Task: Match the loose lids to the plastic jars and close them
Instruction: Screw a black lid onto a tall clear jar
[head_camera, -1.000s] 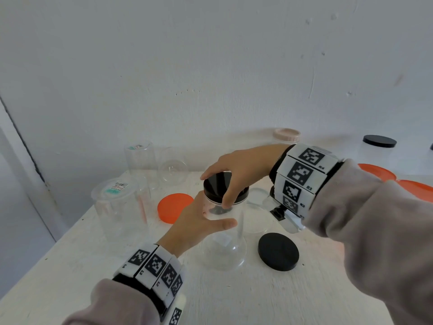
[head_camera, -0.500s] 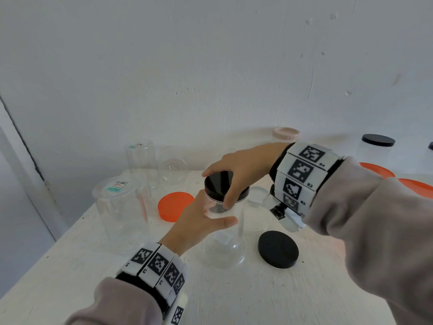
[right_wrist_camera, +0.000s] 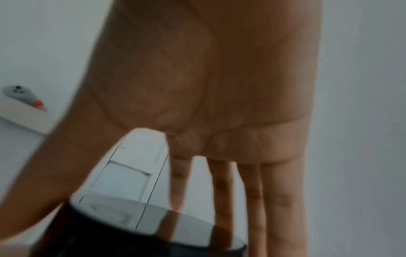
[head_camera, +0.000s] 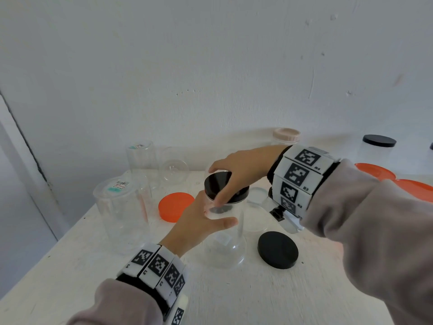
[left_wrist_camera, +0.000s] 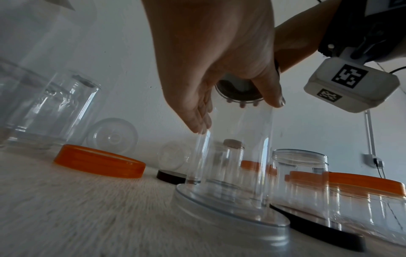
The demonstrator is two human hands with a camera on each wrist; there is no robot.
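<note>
Your left hand (head_camera: 199, 221) wraps the clear jar (head_camera: 226, 240) just under its neck to brace it upright on the table (head_camera: 234, 299), while directly above it your right hand (head_camera: 236, 170) grips the black lid (head_camera: 216, 184) on the mouth, apparently to screw it down.

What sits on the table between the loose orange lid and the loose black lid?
The clear jar being capped, held by the left hand, stands between the orange lid and the black lid; head view shows it.

Right hand (head_camera: 236, 171) is covering part of the black lid (head_camera: 216, 184); right wrist view is blurring; far-right jar (head_camera: 431, 146) is being cropped.
</note>
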